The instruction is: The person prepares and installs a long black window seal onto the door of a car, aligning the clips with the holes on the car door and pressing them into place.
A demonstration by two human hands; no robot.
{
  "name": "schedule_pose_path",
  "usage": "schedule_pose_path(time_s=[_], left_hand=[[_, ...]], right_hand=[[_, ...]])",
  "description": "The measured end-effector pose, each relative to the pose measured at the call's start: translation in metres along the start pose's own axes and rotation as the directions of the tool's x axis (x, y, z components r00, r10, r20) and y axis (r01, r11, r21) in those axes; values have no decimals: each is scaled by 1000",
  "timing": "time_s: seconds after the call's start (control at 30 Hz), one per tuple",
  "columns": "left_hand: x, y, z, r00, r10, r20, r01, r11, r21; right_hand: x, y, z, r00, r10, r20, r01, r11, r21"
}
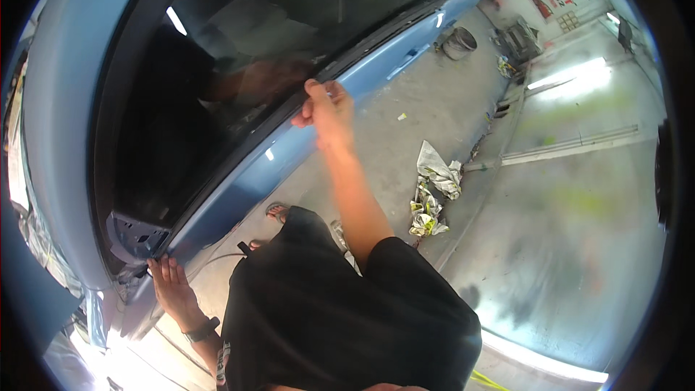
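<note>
Diagonally across from lower left to upper right, a pale blue car door (pixel 242 181) with a large dark window (pixel 156 137), arm and light tubes mirrored in the glass. Along the lower edge of the window, a black trim strip (pixel 369 47). Partway along this edge, the right hand (pixel 329 112), fingers bent inward, thumb and forefinger close together; impossible to tell from here whether clamped on the strip or merely resting against it. At the front lower corner of the window, a dark grey plate (pixel 134 235) with slots and holes. Just below the plate, the left hand (pixel 174 289), fingers straight and nearly side by side, tips at the corner of the door, without a grip; on the wrist, a dark band (pixel 201 329). Beyond the window, at far left, a curved blue body panel (pixel 65 94). Below, between the arms, a black shirt (pixel 326 304), and near the door a sandalled foot (pixel 277 211). Farther right on the grey floor (pixel 376 152), crumpled paper (pixel 438 174) with yellow-green stains; higher up, a grey bucket (pixel 459 45). Along the right side, a pale wall (pixel 557 239) with blurred sprayed patches.
</note>
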State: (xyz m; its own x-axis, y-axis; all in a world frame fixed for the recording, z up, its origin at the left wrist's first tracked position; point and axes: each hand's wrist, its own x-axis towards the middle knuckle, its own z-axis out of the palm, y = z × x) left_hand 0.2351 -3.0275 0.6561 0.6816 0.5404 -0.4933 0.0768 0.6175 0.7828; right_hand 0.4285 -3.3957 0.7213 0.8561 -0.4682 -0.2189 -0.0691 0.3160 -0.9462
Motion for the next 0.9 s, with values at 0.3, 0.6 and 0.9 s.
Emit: schedule_pose_path(time_s=[0.3,0.6,0.9], left_hand=[[-21,11,13,993,-34,-111,31,999,-32],[-41,10,-43,995,27,-97,-25,999,28],[-59,12,-69,979,-100,180,86,993,79]], right_hand=[[-5,-2,-11,994,-104,44,103,994,30],[-48,-9,-20,992,-104,69,101,994,40],[-107,-15,-91,988,-130,-86,125,990,-69]])
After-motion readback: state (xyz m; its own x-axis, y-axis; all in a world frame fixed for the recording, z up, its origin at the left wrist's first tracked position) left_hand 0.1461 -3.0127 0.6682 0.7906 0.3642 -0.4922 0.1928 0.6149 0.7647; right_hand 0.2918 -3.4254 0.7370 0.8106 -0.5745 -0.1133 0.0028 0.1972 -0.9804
